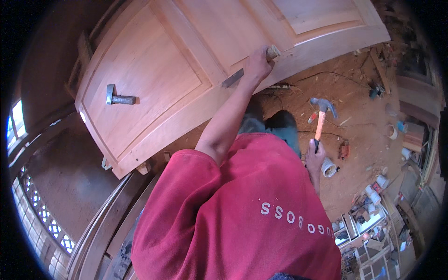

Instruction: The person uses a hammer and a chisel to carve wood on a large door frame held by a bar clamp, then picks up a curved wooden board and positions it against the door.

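A large pale wooden panelled door (pixel 154 56) lies in front of me, reaching toward the far left. My left hand (pixel 259 64) is closed around what looks like a chisel, above the door's near edge. The chisel's worn pale handle end (pixel 273 52) sticks out past my fist, and its wide, dark flat blade (pixel 233 78) shows on the other side, over the wood. Low at my right side, my right hand (pixel 315 156) grips a claw hammer (pixel 320 119) by its black grip. The hammer's head points up and away, apart from the door.
A short tool with a metal head and stubby dark handle (pixel 122 99) rests on the door's left panel. Long boards (pixel 109 219) lean at the lower left. On the dirt floor are a white bucket (pixel 329 168), a cable and scraps. Clutter and wooden frames (pixel 373 261) fill the lower right.
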`<state>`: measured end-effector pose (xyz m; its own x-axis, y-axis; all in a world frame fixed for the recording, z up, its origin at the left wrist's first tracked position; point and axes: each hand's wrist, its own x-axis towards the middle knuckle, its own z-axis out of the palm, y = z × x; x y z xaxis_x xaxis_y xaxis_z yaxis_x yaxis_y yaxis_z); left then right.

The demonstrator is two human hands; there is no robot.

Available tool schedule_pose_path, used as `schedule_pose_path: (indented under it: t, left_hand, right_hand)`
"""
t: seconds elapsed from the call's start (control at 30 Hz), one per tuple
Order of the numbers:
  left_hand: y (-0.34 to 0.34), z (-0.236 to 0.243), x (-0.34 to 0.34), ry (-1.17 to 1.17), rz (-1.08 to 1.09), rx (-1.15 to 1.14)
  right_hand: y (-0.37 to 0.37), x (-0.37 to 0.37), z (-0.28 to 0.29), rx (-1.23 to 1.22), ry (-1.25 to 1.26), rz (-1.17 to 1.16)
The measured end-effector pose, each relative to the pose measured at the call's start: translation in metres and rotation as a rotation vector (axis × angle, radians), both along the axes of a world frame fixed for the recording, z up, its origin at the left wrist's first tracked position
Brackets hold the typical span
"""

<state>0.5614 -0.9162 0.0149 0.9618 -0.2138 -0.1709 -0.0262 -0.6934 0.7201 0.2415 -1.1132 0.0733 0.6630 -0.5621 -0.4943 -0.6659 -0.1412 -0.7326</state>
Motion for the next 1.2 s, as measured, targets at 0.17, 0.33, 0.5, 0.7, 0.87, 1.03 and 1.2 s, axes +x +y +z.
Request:
schedule_pose_path:
  t: [0.17, 0.33, 0.5, 0.7, 0.87, 1.03, 1.2]
  left_hand:
    - [-0.002, 0.006, 0.009, 0.129, 0.042, 0.071]
    - [0.001, -0.001, 0.011, 0.069, 0.052, 0.029]
    - [0.007, -0.007, 0.022, 0.013, 0.072, 0.026]
    - [0.007, -0.004, 0.021, 0.125, 0.081, 0.141]
    - [0.002, -0.012, 0.022, 0.128, 0.071, 0.160]
    - [0.002, -0.012, 0.021, 0.143, 0.080, 0.193]
    - [0.006, -0.003, 0.018, 0.147, 0.096, 0.169]
  right_hand:
    - [-0.024, 0.050, 0.005, -0.033, -0.022, 0.171]
    - [-0.050, 0.105, 0.006, 0.119, -0.076, 0.292]
    - [-0.066, 0.177, 0.034, 0.357, -0.097, 0.255]
    - [-0.080, 0.242, 0.067, 0.540, -0.285, 0.113]
    - [-0.054, 0.273, 0.047, 0.698, -0.373, -0.058]
    - [-0.039, 0.273, 0.043, 0.599, 0.193, 0.492]
    - [-0.070, 0.294, 0.060, 0.547, -0.181, 0.148]
